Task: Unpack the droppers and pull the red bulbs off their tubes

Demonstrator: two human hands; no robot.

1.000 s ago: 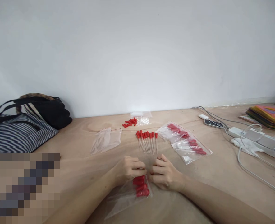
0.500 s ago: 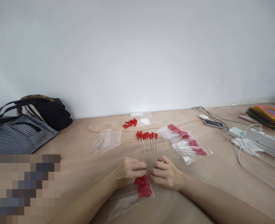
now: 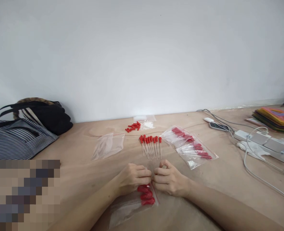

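Observation:
A clear zip bag (image 3: 127, 210) with red-bulbed droppers (image 3: 146, 195) inside lies at the front of the table. My left hand (image 3: 135, 178) is closed on the bag's upper edge, fingers bent over it. Close against it, my right hand (image 3: 169, 179) pinches at the same edge, its fingertips partly hidden. Just beyond my hands, several glass droppers with red bulbs (image 3: 151, 146) lie in a row, bulbs pointing away from me. To their right rest filled bags of droppers (image 3: 194, 150). An unfilled zip bag (image 3: 109, 144) lies to the left.
Loose red bulbs (image 3: 133, 126) and a bag of glass tubes (image 3: 145, 123) lie by the wall. At left stands a striped bag (image 3: 19, 138). A phone (image 3: 219, 127), a power strip (image 3: 276, 150) with cables and stacked coloured sheets (image 3: 276, 120) occupy the right.
My two hands have come together at the bag's edge, closing the small gap between them. The view has shifted slightly; the other things stay in place.

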